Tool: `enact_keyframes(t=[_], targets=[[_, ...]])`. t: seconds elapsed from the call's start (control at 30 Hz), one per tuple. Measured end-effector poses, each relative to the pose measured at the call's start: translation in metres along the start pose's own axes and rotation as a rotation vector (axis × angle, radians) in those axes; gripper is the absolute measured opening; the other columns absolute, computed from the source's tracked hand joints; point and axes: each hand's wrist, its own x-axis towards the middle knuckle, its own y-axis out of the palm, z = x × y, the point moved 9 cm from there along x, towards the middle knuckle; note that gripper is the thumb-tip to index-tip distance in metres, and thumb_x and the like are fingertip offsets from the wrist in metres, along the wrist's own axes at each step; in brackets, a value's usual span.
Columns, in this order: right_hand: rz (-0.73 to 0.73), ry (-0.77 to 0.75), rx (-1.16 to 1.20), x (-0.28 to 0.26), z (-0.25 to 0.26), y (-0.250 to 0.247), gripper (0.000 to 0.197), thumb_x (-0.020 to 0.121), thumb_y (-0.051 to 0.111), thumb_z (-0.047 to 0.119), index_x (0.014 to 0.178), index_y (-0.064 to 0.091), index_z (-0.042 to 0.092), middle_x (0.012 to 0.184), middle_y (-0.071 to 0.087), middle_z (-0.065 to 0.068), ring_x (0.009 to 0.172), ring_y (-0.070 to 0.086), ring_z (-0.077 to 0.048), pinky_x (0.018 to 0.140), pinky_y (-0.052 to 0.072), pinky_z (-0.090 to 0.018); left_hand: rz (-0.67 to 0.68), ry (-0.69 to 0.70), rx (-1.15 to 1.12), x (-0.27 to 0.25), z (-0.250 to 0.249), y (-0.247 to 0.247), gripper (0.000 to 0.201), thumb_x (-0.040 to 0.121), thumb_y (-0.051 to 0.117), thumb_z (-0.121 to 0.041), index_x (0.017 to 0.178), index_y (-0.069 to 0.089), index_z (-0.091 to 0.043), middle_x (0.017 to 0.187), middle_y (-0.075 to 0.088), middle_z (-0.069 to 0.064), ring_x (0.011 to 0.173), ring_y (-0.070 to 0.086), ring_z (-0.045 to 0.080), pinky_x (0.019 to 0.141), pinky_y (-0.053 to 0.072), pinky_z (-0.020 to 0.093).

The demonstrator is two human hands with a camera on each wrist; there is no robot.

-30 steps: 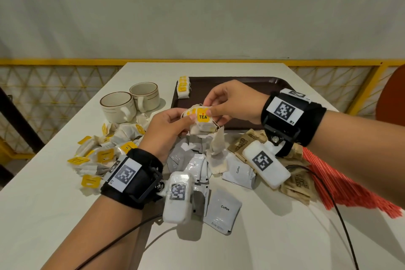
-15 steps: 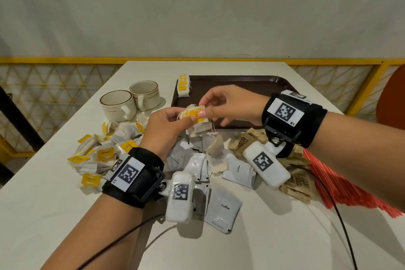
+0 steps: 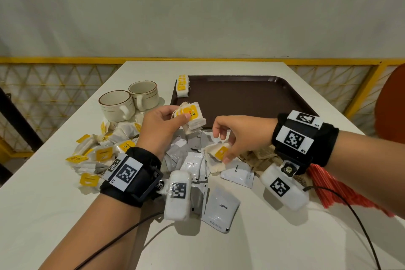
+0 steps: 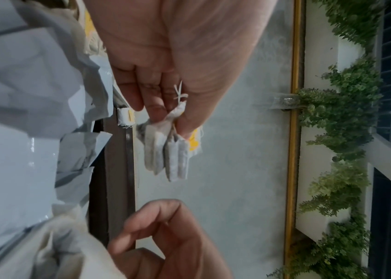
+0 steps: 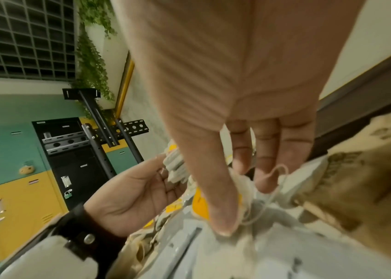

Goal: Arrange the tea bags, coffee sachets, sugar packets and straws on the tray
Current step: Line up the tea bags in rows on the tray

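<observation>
My left hand (image 3: 166, 125) holds a small stack of tea bags (image 3: 192, 117) with yellow tags just above the near edge of the brown tray (image 3: 252, 98); the left wrist view shows the stack (image 4: 170, 151) pinched between thumb and fingers. My right hand (image 3: 232, 138) pinches another tea bag (image 3: 218, 153) lying on the pile of white coffee sachets (image 3: 221, 208); the right wrist view shows thumb and fingers on this tea bag (image 5: 204, 205). A short row of tea bags (image 3: 182, 86) stands in the tray's far left corner. Brown sugar packets (image 3: 263, 153) and red straws (image 3: 328, 184) lie under my right wrist.
Two cream cups (image 3: 129, 103) stand left of the tray. A heap of loose tea bags (image 3: 98, 155) lies on the white table (image 3: 54, 215) left of my left wrist. A yellow railing (image 3: 65, 60) runs behind the table, an orange chair back (image 3: 392, 105) at right.
My right hand has let go of the stack in my left hand and dropped down to the pile, where it now pinches a loose tea bag. The left hand lifted its stack slightly.
</observation>
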Motion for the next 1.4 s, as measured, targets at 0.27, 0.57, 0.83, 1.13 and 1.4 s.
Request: enact_keyframes(t=[0.27, 0.57, 0.83, 1.13, 1.4], targets=[[-0.08, 0.057, 0.33, -0.002, -0.014, -0.012, 0.027, 0.077, 0.074, -0.001, 0.091, 0.058, 0.016, 0.083, 0.065, -0.003, 0.071, 0.062, -0.013, 0.077, 0.056, -0.036, 0.002, -0.015, 0.012, 0.001, 0.003, 0.001, 0.015, 0.081, 0.071, -0.007, 0.095, 0.069, -0.012, 0.089, 0.072, 0.006, 0.071, 0.067, 0.007, 0.061, 0.051, 0.018], [-0.139, -0.002, 0.622, -0.007, -0.004, -0.034, 0.031, 0.081, 0.056, -0.019, 0.096, 0.056, 0.008, 0.083, 0.055, -0.006, 0.056, 0.057, -0.012, 0.051, 0.048, -0.018, 0.021, -0.026, 0.048, 0.001, 0.005, 0.002, 0.017, 0.081, 0.072, -0.011, 0.097, 0.07, -0.009, 0.093, 0.073, 0.01, 0.082, 0.068, 0.019, 0.07, 0.051, 0.027], [-0.127, -0.116, 0.344, -0.012, 0.029, -0.051, 0.031, 0.078, 0.074, 0.004, 0.105, 0.062, 0.012, 0.072, 0.059, 0.004, 0.066, 0.056, -0.011, 0.072, 0.051, -0.03, 0.051, -0.029, 0.081, 0.0, 0.005, 0.005, 0.015, 0.08, 0.073, -0.011, 0.095, 0.07, -0.01, 0.09, 0.073, 0.01, 0.083, 0.069, 0.022, 0.073, 0.054, 0.031], [0.015, -0.179, 0.279, -0.005, 0.063, -0.055, 0.068, 0.076, 0.074, -0.004, 0.133, 0.044, 0.016, 0.083, 0.066, -0.003, 0.074, 0.062, -0.017, 0.074, 0.054, -0.031, 0.138, -0.053, 0.036, -0.008, 0.0, 0.015, 0.012, 0.081, 0.068, -0.002, 0.093, 0.069, -0.006, 0.066, 0.07, -0.002, 0.054, 0.062, 0.005, 0.05, 0.049, 0.017], [-0.128, -0.051, 0.082, 0.015, 0.039, -0.054, 0.056, 0.08, 0.074, 0.008, 0.13, 0.051, 0.018, 0.092, 0.072, 0.002, 0.065, 0.062, -0.002, 0.063, 0.052, -0.017, 0.271, -0.031, 0.046, -0.013, -0.005, 0.028, 0.013, 0.082, 0.067, -0.003, 0.094, 0.071, -0.004, 0.084, 0.073, 0.008, 0.073, 0.066, 0.011, 0.069, 0.054, 0.019]])
